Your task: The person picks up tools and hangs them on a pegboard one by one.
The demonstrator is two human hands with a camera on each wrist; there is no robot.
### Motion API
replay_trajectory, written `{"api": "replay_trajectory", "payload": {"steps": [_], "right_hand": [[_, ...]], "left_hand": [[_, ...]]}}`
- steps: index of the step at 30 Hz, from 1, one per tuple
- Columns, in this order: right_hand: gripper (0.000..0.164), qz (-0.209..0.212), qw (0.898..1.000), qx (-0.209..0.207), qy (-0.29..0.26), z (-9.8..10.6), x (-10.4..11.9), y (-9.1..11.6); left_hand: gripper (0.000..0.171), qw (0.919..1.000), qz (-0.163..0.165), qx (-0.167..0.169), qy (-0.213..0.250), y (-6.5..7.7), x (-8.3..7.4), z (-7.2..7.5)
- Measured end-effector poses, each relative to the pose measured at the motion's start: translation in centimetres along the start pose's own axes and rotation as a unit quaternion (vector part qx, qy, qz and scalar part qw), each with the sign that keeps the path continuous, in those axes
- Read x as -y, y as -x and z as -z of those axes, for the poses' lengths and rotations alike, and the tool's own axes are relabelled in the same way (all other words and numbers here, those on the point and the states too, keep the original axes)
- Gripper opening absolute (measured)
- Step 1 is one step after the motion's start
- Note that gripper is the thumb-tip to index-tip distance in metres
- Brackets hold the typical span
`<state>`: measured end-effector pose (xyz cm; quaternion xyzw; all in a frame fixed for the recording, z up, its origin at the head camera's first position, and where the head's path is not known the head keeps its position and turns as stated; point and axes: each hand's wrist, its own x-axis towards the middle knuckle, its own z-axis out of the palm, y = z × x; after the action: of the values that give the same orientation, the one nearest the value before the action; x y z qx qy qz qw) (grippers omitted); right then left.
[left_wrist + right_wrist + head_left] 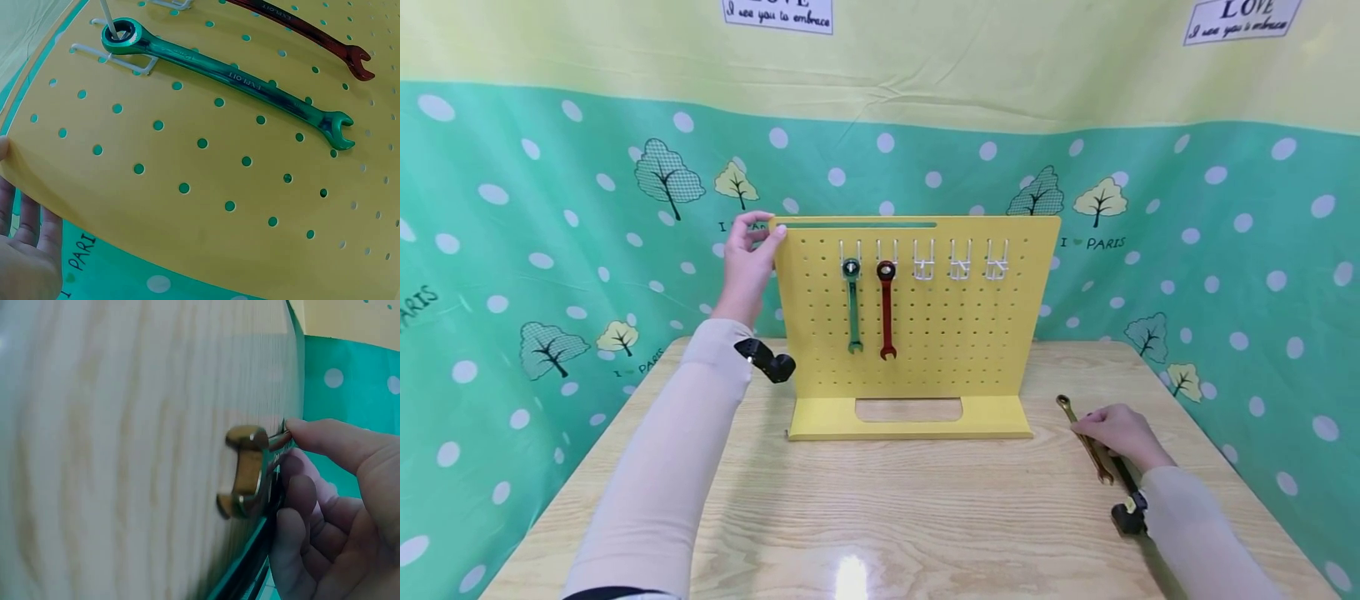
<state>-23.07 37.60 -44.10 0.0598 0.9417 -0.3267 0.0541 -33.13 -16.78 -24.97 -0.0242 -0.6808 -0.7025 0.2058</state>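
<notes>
My left hand (748,271) grips the upper left corner of a yellow pegboard (955,333), thumb on the front face and fingers reaching behind. A green combination wrench (853,312) and a red one (887,312) hang from the board by their ring ends. The green wrench (225,78) fills much of the left wrist view. At the right of the table, my right hand (1123,433) pinches a gold combination wrench (1086,442) by its shaft. Its open jaw end (247,472) points toward the camera in the right wrist view.
Three white wire hooks (960,262) on the board's right hold nothing. A long dark thing (247,562) lies under my right hand, partly hidden. The wooden table (925,508) extends in front of the board's foot (827,421); a dotted green curtain (1225,208) hangs behind.
</notes>
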Motion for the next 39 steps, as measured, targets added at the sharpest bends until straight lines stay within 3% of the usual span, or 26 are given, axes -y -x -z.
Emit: {"api": "replay_trajectory", "payload": {"steps": [6,20,39], "right_hand": [[0.034,-0.023,1.000,0.002,0.004,-0.22,0.03,-0.27],[0.035,-0.033,0.999,-0.010,0.006,-0.31,-0.16,-0.23],[0.038,-0.012,1.000,-0.007,0.001,-0.08,0.20,0.08]], "left_hand": [[0.026,1.0000,-0.003,0.000,0.003,-0.03,0.03,0.01],[0.026,1.0000,-0.004,0.000,0.001,-0.05,0.08,-0.06],[0.026,1.0000,-0.005,-0.002,-0.005,0.11,-0.08,0.00]]}}
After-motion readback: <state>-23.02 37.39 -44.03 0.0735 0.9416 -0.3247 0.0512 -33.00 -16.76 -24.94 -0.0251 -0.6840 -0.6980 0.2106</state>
